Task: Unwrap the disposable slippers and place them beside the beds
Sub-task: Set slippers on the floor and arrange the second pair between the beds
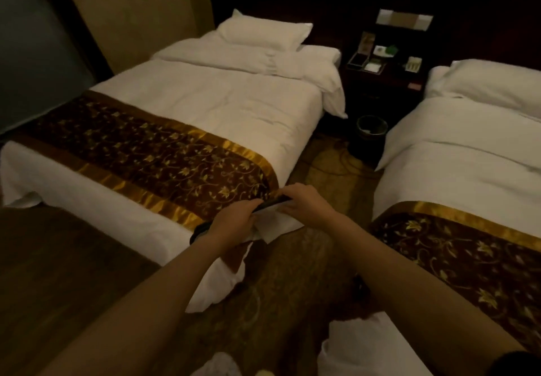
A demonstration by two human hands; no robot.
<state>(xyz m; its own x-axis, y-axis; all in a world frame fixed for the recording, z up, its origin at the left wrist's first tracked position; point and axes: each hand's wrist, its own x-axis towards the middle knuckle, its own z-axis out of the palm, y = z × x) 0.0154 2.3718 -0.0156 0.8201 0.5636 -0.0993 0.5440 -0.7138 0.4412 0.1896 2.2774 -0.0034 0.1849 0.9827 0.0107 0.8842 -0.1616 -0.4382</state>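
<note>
Both hands, left hand (238,214) and right hand (301,201), pinch the slipper packet (270,207) (dark, flat) above the left bed (205,103) corner; a sudden pull may drop it.

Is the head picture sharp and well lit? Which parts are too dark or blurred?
Head view: dim, warm light; the left bed shows clearly. The nightstand sits in deep shadow. Both the left hand and right hand are slightly blurred, so the package is hard to read. Wide-angle bending at the edges.

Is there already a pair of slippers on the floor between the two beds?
No, the carpet there shows only a waste bin; both hands hold the slipper pack.
</note>
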